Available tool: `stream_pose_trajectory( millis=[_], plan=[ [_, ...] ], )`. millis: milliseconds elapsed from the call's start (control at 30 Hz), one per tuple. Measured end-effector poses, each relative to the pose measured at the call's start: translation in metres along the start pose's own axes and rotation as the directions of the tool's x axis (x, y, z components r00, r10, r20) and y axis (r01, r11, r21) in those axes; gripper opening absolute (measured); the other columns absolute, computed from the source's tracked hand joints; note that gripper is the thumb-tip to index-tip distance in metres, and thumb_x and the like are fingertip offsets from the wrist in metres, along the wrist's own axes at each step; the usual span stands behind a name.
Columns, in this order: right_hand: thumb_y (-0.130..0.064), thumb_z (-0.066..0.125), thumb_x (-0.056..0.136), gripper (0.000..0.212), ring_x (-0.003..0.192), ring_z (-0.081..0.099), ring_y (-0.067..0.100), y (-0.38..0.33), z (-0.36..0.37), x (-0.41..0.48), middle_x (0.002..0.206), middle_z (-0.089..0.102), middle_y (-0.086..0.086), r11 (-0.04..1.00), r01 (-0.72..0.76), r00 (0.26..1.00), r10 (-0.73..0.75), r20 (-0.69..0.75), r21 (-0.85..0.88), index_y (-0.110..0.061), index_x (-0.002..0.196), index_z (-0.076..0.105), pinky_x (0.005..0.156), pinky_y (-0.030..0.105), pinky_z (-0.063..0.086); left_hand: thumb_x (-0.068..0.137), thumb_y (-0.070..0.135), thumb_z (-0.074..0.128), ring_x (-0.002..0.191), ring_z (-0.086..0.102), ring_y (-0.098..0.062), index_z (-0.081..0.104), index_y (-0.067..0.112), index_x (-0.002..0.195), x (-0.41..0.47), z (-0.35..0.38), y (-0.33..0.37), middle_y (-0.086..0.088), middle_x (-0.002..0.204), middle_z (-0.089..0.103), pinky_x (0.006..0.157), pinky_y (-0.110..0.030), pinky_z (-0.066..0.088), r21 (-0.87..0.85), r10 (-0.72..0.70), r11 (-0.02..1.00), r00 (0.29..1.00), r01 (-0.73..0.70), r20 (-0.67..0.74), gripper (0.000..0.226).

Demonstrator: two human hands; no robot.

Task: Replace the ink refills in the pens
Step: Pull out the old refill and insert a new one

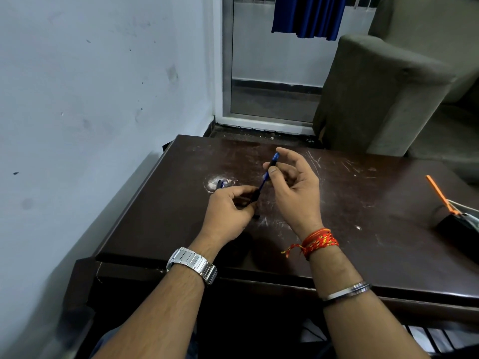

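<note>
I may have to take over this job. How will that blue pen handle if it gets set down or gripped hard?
The blue pen is slim and round, so it would probably roll on the smooth table. It looks stiff: it stays straight between the left hand and right hand. It seems light, since fingertips alone carry it.

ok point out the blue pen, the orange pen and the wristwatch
blue pen (265, 179), head view, mid barrel between the hands
orange pen (438, 193), head view, middle of its shaft
wristwatch (193, 263), head view, metal band on the left wrist

pen (267, 174) above table (363, 242) | case (458, 224) right edge
</note>
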State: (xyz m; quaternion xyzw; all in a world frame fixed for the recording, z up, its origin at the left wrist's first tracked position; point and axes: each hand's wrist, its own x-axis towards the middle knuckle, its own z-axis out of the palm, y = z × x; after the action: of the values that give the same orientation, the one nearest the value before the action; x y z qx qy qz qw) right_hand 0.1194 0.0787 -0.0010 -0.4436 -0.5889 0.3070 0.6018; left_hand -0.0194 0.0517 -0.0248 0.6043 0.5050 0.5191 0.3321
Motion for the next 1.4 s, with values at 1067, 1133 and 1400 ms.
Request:
stream_pose_trajectory(
  millis=[1067, 1133, 1400],
  plan=[
    [-0.024, 0.078, 0.083, 0.036, 0.094, 0.070, 0.014, -0.003, 0.002, -0.008, 0.101, 0.072, -0.004, 0.985, -0.171, 0.978, 0.172, 0.115, -0.020, -0.031, 0.116, 0.065, 0.079, 0.039, 0.061, 0.077, -0.001, 0.081, 0.083, 0.073, -0.002, 0.074, 0.025, 0.102, 0.001, 0.002, 0.003, 0.011, 0.088, 0.077, 0.071, -0.013, 0.054, -0.084, -0.015, 0.996, 0.997, 0.009, -0.072, 0.037],
    [-0.013, 0.072, 0.087, 0.029, 0.093, 0.073, 0.013, -0.004, 0.007, -0.009, 0.099, 0.076, -0.003, 0.979, -0.196, 0.974, 0.189, 0.126, 0.047, -0.029, 0.111, 0.069, 0.081, 0.042, 0.062, 0.076, -0.001, 0.082, 0.084, 0.073, -0.002, 0.074, 0.025, 0.105, 0.001, 0.002, 0.003, 0.010, 0.089, 0.077, 0.071, -0.013, 0.054, -0.094, -0.021, 0.995, 0.997, 0.014, -0.074, 0.040],
    [-0.011, 0.076, 0.080, 0.028, 0.083, 0.072, 0.015, -0.002, 0.010, -0.009, 0.090, 0.076, 0.003, 0.974, -0.222, 0.973, 0.218, 0.080, 0.053, -0.027, 0.102, 0.071, 0.073, 0.036, 0.062, 0.073, -0.001, 0.083, 0.083, 0.074, -0.008, 0.072, 0.038, 0.093, 0.001, 0.004, 0.002, 0.008, 0.086, 0.077, 0.070, -0.017, 0.055, -0.124, -0.038, 0.992, 0.997, 0.029, -0.070, 0.045]
  ],
)
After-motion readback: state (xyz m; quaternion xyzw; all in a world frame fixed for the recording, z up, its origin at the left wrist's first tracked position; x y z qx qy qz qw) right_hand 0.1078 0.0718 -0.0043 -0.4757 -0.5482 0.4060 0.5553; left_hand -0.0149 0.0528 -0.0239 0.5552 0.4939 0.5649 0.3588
